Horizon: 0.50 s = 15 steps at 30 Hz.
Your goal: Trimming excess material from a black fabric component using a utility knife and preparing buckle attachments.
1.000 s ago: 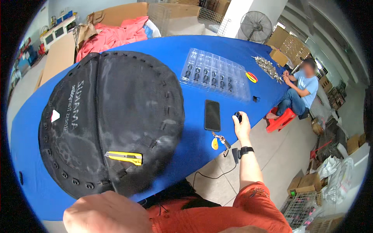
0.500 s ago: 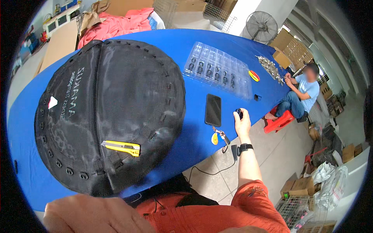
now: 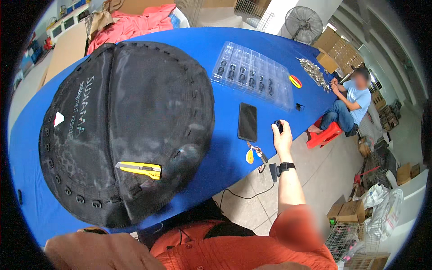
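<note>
My right hand (image 3: pixel 283 140) is closed on a small black object (image 3: pixel 278 126) at the blue table's near right edge; its exact kind is hard to make out. Left of it lie a black phone (image 3: pixel 247 122) and a key ring with a yellow tag (image 3: pixel 250 156). A large round black trampoline mat (image 3: pixel 153 103) covers the table's left side, a crease across it and small loops round its rim. On the mat rests a yellow utility knife (image 3: pixel 139 169), blade end to the left. A brownish blurred sleeve fills the lower left; my left hand does not show.
A clear compartment box (image 3: pixel 254 74) with small black parts stands beyond the phone. Near it lie a red and yellow ring (image 3: pixel 295 81) and a small black piece (image 3: pixel 299 107). At the far right a seated person handles a pile of metal pieces (image 3: pixel 315 74). A cable hangs below my wrist.
My right hand, still holding the black object, has shifted slightly right and toward the far side. The view has tilted a little. The blurred sleeve at lower left has dropped slightly.
</note>
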### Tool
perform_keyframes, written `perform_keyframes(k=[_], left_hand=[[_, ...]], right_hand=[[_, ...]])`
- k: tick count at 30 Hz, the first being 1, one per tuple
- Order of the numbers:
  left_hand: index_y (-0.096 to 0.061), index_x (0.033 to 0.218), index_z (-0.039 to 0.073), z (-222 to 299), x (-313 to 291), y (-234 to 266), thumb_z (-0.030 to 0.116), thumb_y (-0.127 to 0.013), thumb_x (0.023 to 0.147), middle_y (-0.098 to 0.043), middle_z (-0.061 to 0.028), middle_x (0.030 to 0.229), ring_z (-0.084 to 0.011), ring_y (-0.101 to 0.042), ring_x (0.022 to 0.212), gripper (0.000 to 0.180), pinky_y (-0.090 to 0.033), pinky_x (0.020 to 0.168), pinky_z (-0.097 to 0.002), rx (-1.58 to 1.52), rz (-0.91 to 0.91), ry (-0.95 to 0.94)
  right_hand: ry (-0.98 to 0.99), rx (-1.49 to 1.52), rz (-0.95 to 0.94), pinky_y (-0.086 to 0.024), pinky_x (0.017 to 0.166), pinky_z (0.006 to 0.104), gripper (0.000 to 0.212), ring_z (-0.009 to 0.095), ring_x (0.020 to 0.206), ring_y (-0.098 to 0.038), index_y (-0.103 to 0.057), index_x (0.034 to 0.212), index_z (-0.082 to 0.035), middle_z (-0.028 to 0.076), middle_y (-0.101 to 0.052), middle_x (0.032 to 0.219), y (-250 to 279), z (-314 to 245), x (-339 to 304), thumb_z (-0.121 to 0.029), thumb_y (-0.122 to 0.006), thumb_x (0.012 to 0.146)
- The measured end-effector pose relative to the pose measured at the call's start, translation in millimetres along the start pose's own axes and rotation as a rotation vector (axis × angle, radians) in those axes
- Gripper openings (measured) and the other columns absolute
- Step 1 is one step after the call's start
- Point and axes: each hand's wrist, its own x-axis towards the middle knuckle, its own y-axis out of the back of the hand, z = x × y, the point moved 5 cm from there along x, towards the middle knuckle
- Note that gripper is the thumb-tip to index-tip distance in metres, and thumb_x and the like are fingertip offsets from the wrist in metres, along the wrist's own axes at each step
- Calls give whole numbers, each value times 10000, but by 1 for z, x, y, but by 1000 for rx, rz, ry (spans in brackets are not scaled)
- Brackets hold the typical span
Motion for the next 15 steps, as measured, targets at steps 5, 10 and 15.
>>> perform_keyframes(k=[5,10,15], left_hand=[[-723,1094,46,4,-4,1,142,-682,1044,-544,-29,505,-151,-437,333,115,-291,344,-320,-7,18,86],[-605,1086,88,-6,-50,19,201,-709,1043,-542,7,609,-100,-432,428,159,-330,392,-284,171,327,5],[-611,1079,-40,-47,-98,65,-20,-626,1021,-611,-17,695,-61,-529,516,64,-406,478,-242,602,601,443]], right_hand=[[-12,22,-2,-541,996,453,389,359,1147,-697,-673,1248,-61,167,-734,1215,-4,3,1,-301,-784,964],[21,-7,43,-536,1011,454,401,357,1175,-681,-681,1279,-58,174,-712,1251,9,10,-1,-286,-780,965],[34,4,146,-536,1019,443,404,358,1159,-669,-685,1309,-50,175,-689,1215,12,8,-8,-224,-785,958]])
